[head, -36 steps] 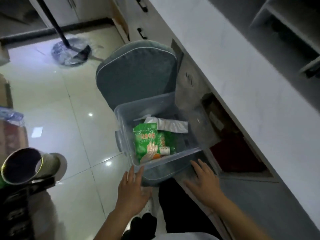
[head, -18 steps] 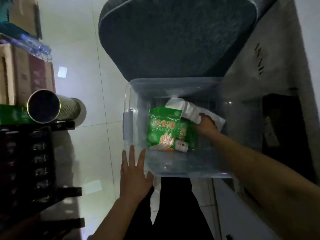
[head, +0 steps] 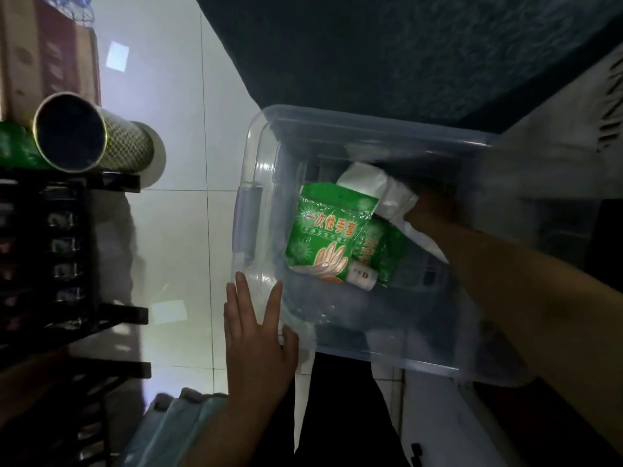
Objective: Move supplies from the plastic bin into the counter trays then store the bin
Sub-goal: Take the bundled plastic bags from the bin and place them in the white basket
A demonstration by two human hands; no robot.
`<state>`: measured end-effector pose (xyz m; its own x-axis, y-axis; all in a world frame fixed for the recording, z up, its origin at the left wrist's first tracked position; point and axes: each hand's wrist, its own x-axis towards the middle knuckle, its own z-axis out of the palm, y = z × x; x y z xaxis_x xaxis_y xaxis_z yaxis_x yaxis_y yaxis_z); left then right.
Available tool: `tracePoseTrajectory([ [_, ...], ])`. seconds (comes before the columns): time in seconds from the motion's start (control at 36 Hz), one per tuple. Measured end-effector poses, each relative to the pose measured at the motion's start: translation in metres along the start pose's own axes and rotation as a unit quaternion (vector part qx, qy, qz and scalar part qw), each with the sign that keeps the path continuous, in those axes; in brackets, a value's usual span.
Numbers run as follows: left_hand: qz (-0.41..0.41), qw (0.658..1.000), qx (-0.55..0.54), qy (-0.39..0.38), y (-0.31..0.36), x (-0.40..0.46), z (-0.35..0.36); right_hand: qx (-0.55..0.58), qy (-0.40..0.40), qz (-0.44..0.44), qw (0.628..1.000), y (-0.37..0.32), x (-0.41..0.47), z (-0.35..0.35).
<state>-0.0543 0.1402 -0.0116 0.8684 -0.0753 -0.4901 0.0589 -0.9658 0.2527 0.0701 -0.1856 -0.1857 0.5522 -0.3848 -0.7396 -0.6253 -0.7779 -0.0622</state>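
Nearest, at about 6 o'clock, the person's dark trouser legs (head: pixel 337 416) stand on the pale tiled floor (head: pixel 188 230). Just above, at 7 o'clock from the middle, the left hand (head: pixel 258 345) lies flat with fingers straight and spread, fingertips against the near corner of the clear plastic bin (head: pixel 256 156); it grasps nothing. From 4 o'clock the right forearm (head: pixel 526 298) runs over the bin's rim, and the right hand (head: pixel 429 210) is down inside, against a white packet (head: pixel 374 187). It is dark and blurred there, so I cannot tell whether the fingers have closed on it. Just left of that hand, near the centre, a green glove packet (head: pixel 323 237) lies in the bin with a small white roll (head: pixel 362 276) at its lower edge. Beyond the bin, at 12 o'clock, is a dark cushioned chair (head: pixel 387 52). Over at 9 o'clock a patterned tube (head: pixel 97 136) rests on a black rack (head: pixel 50 251).
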Motion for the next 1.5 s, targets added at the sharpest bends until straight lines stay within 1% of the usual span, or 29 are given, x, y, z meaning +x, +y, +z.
tracePoseTrajectory([
  [0.06,0.001,1.000,0.007,0.004,0.002,0.000,0.000,-0.011,-0.006,-0.017,1.000,-0.001,-0.002,-0.004],
  [0.14,0.010,1.000,0.017,0.006,0.002,-0.001,-0.001,-0.007,-0.041,-0.009,0.999,-0.003,-0.012,-0.010],
  [0.19,0.020,0.999,0.025,0.001,0.001,-0.001,-0.002,0.018,-0.052,-0.015,0.998,-0.004,-0.023,-0.016],
  [0.31,0.018,0.999,0.025,-0.020,-0.001,-0.001,-0.007,0.069,-0.043,0.022,0.996,-0.003,-0.052,-0.029],
  [0.39,0.016,0.998,0.009,-0.066,-0.002,-0.002,-0.020,0.097,-0.035,0.064,0.993,-0.003,-0.081,-0.040],
  [0.47,-0.008,0.993,-0.028,-0.114,0.002,-0.001,-0.042,0.119,-0.025,0.084,0.989,0.005,-0.121,-0.048],
  [0.53,-0.025,0.990,-0.063,-0.120,0.009,-0.001,-0.062,0.145,0.006,0.068,0.987,0.011,-0.150,-0.055],
  [0.64,-0.004,0.975,-0.178,-0.131,0.022,-0.003,-0.103,0.227,0.042,0.057,0.971,0.020,-0.209,-0.070],
  [0.69,-0.002,0.960,-0.235,-0.154,0.028,-0.007,-0.123,0.301,0.052,0.065,0.950,0.023,-0.240,-0.075],
  [0.75,0.006,0.938,-0.295,-0.179,0.035,-0.012,-0.140,0.388,0.067,0.057,0.917,0.025,-0.275,-0.078],
  [0.86,0.017,0.878,-0.410,-0.247,0.047,-0.030,-0.166,0.524,0.095,-0.008,0.847,0.024,-0.363,-0.081],
  [0.92,0.024,0.836,-0.465,-0.289,0.053,-0.042,-0.176,0.576,0.120,-0.040,0.808,0.020,-0.415,-0.076],
  [0.97,0.045,0.789,-0.516,-0.331,0.061,-0.055,-0.186,0.603,0.147,-0.065,0.782,0.016,-0.464,-0.065],
  [1.03,0.076,0.744,-0.556,-0.363,0.070,-0.066,-0.194,0.603,0.177,-0.075,0.775,0.013,-0.509,-0.051],
  [1.08,0.108,0.709,-0.587,-0.375,0.079,-0.080,-0.198,0.597,0.217,-0.075,0.768,0.009,-0.548,-0.034],
  [1.11,0.119,0.699,-0.593,-0.381,0.083,-0.088,-0.200,0.600,0.241,-0.069,0.760,0.008,-0.566,-0.026],
  [1.17,0.141,0.692,-0.584,-0.401,0.090,-0.110,-0.204,0.616,0.279,-0.042,0.736,0.005,-0.599,-0.011],
  [1.31,0.238,0.682,-0.510,-0.467,0.116,-0.175,-0.212,0.673,0.323,0.003,0.666,0.013,-0.667,0.016],
  [1.39,0.312,0.678,-0.447,-0.492,0.138,-0.220,-0.218,0.693,0.379,-0.004,0.613,0.023,-0.705,0.016],
  [1.44,0.357,0.670,-0.402,-0.512,0.151,-0.250,-0.221,0.679,0.431,-0.017,0.594,0.032,-0.730,0.011],
  [1.5,0.401,0.654,-0.358,-0.532,0.162,-0.278,-0.221,0.660,0.486,-0.025,0.573,0.045,-0.753,0.006],
])
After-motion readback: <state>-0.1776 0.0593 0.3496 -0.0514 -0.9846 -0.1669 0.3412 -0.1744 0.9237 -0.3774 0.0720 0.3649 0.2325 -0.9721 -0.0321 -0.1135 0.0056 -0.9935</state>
